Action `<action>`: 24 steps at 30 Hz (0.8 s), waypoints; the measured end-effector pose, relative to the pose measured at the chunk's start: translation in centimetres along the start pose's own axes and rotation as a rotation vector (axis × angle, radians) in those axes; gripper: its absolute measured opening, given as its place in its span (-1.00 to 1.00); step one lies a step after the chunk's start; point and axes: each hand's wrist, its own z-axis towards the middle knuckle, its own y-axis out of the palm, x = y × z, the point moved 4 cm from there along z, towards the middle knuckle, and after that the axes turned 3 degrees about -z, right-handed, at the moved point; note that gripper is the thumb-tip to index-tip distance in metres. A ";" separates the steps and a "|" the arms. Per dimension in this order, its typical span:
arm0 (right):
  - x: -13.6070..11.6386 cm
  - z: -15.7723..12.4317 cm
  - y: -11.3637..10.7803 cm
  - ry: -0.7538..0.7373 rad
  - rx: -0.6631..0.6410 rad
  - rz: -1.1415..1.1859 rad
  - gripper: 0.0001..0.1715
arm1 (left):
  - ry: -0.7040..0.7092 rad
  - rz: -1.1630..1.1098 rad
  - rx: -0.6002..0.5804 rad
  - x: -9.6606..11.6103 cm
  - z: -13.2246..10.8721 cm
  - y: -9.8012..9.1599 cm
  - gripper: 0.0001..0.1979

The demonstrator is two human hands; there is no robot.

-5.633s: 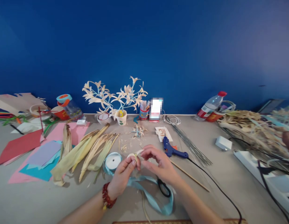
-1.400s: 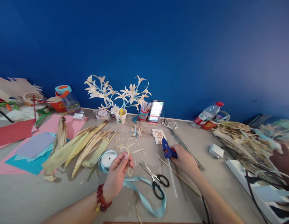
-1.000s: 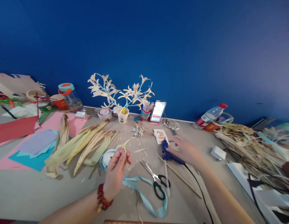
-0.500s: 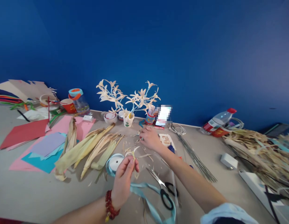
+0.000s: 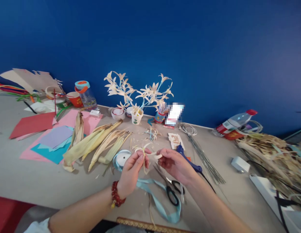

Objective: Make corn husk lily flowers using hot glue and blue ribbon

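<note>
Where the head view looks down: the left hand (image 5: 133, 168) and right hand (image 5: 177, 165) are close together above the table (image 5: 77, 186), a small pale bundle (image 5: 144, 152) raised between them.
Bundle: roughly upright, yellowish in the middle, thin pieces curling from its top.
Risk at the bundle: a hard tug on the pale strip (image 5: 158, 157) might tear it, while too slack a pinch might let the pieces spread.
Risk around the right hand: if it drops, it could knock the scissors (image 5: 173, 194) or drag the blue ribbon (image 5: 152, 194); brushing the glue gun (image 5: 196, 167) just beyond could burn, if it is hot, which cannot be told.
Left fingers: thumb and fingertips closed firmly around the bundle.
Right fingers: thumb and forefinger pinching the strip's end, the others curled; whether strip and bundle are joined is unclear.
</note>
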 end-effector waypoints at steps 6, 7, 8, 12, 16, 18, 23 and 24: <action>2.2 -1.6 2.1 0.144 -0.005 0.405 -0.79 | -0.125 -0.050 -0.145 -0.9 -0.3 0.5 -0.81; 2.2 -1.7 2.2 0.121 -0.011 0.409 -0.80 | -0.135 -0.068 -0.148 -1.0 -0.3 0.5 -0.81; 2.3 -1.7 2.2 0.099 -0.020 0.402 -0.81 | -0.142 -0.088 -0.149 -1.0 -0.4 0.5 -0.82; 2.1 -2.3 2.1 -0.053 -0.005 0.288 -0.79 | -0.197 -0.194 -0.173 -0.9 -0.4 1.0 -0.82; 1.1 -2.7 2.5 -0.374 -0.031 0.109 -0.81 | -0.299 -0.308 -0.205 -1.0 -0.6 1.5 -0.81; 0.7 -2.7 2.8 -0.470 -0.078 0.048 -0.82 | -0.345 -0.357 -0.217 -1.1 -0.6 1.6 -0.81; 0.4 -2.4 2.2 -0.572 -0.061 -0.143 -0.89 | -0.409 -0.378 -0.192 -1.3 -0.8 1.5 -0.81; 0.4 -2.5 2.0 -0.605 -0.045 -0.211 -0.91 | -0.414 -0.361 -0.186 -1.4 -0.8 1.5 -0.81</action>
